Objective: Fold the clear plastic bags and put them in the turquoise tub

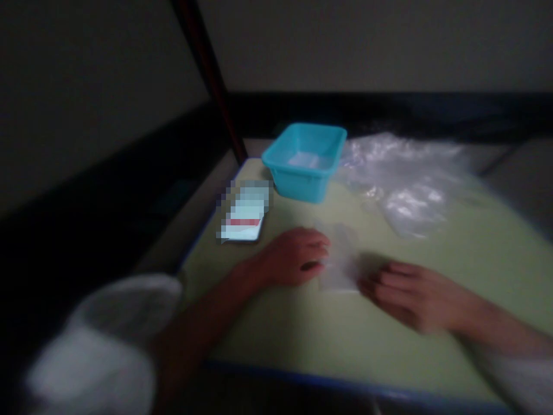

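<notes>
clear plastic sheet on the table, between the hands. left hand curled at its left edge, right hand, blurred, at its right; can't tell if either grips it.

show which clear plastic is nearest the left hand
The small flat piece between left hand and right hand; the crumpled heap lies farther back, beside the turquoise basin.
</notes>
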Demonstrator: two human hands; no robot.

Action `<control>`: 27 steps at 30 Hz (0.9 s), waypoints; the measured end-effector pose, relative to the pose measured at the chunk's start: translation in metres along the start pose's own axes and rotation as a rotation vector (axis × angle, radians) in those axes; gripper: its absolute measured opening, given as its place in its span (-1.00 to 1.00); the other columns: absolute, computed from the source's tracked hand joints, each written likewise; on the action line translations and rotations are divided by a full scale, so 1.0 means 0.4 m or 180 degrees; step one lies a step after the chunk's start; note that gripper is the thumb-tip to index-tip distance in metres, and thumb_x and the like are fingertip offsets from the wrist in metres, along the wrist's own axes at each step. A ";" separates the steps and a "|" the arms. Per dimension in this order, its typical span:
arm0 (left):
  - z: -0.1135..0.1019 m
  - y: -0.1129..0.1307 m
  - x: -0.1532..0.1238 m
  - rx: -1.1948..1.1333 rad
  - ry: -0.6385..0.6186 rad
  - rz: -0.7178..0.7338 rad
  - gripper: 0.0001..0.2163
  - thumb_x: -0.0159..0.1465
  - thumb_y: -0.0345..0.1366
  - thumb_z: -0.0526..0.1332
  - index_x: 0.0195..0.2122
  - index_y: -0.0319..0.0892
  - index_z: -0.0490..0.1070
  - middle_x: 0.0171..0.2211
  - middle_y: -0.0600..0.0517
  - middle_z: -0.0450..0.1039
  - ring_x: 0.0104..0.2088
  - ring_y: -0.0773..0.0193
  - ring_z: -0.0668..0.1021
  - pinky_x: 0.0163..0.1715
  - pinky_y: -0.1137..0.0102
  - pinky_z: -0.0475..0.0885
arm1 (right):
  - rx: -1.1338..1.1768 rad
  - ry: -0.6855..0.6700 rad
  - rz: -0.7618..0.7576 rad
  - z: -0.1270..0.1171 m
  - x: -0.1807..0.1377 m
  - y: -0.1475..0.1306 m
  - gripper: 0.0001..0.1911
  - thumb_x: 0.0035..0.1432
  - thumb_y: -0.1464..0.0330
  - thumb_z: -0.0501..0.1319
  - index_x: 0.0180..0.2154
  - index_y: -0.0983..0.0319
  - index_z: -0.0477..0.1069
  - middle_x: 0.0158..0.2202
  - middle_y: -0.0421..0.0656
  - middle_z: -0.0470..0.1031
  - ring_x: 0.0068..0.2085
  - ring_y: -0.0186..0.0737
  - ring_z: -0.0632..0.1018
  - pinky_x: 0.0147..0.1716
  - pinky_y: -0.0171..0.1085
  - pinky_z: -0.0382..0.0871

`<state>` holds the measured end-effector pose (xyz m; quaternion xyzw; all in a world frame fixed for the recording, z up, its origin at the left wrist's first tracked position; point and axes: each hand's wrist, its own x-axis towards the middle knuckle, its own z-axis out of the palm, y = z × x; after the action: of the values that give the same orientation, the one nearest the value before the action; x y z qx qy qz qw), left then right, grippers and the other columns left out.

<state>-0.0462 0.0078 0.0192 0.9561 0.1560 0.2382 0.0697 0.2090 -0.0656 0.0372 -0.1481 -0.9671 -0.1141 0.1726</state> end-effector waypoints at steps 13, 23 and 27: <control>-0.011 0.011 0.006 -0.0118 -0.0354 0.0094 -0.81 0.28 -0.40 0.08 -0.39 -0.22 0.46 -0.28 -0.05 0.49 -0.25 0.28 0.49 -0.21 0.36 0.40 | 0.0295 -0.0055 0.0167 0.018 -0.005 0.004 -0.67 0.31 0.51 -0.07 -0.25 0.36 0.48 -0.09 0.05 0.55 -0.06 -0.14 0.53 -0.17 -0.14 0.51; -0.023 0.024 0.014 -0.0114 -0.0637 -0.0141 -0.77 0.20 -0.14 0.23 -0.34 -0.24 0.44 -0.28 -0.07 0.45 -0.28 0.24 0.46 -0.26 0.37 0.37 | 0.0169 -0.0107 0.0004 0.013 -0.006 0.006 -0.78 0.26 0.52 0.05 -0.21 0.35 0.47 -0.11 0.05 0.56 -0.08 -0.09 0.56 -0.17 -0.10 0.53; -0.026 0.017 0.013 -0.0281 -0.0592 -0.0146 -0.66 0.13 -0.06 0.29 -0.25 -0.26 0.44 -0.20 -0.09 0.44 -0.22 0.21 0.47 -0.23 0.37 0.36 | 0.0136 -0.0126 0.0000 0.011 -0.007 0.007 -0.79 0.26 0.52 0.06 -0.19 0.36 0.47 -0.08 0.06 0.55 -0.06 -0.09 0.55 -0.17 -0.10 0.52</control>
<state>-0.0451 0.0038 0.0320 0.9663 0.1600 0.1534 0.1313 0.2111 -0.0624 0.0325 -0.1466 -0.9726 -0.0904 0.1565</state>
